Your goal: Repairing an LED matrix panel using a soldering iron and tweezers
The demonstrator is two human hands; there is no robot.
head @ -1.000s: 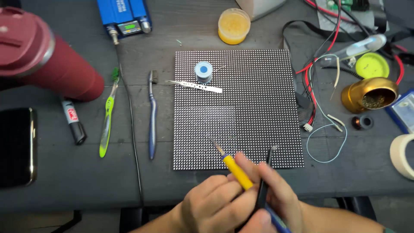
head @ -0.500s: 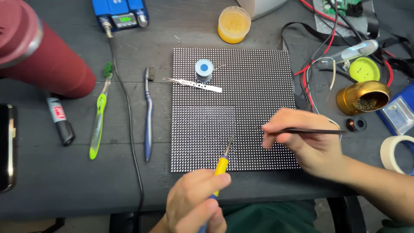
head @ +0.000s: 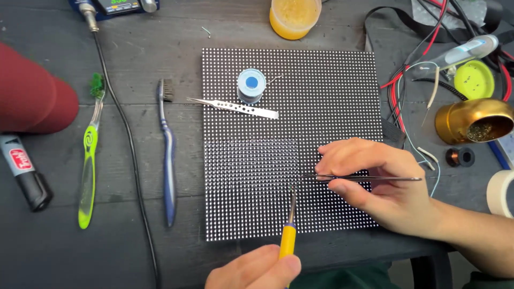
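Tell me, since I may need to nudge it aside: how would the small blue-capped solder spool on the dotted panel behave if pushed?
The small blue-capped solder spool stands on its flat end on the black dotted panel, so it would probably slide, not roll. Tipped over, its round sides would likely roll. It looks small and light; its loose wire tail could snag.

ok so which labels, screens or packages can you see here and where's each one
Station screen: top edge, left of centre, small lit display on a blue box, mostly cut off.
Marker label: far left, red and white patch on a black marker.
Tube label: top right, pale tube among the wires, print too small.
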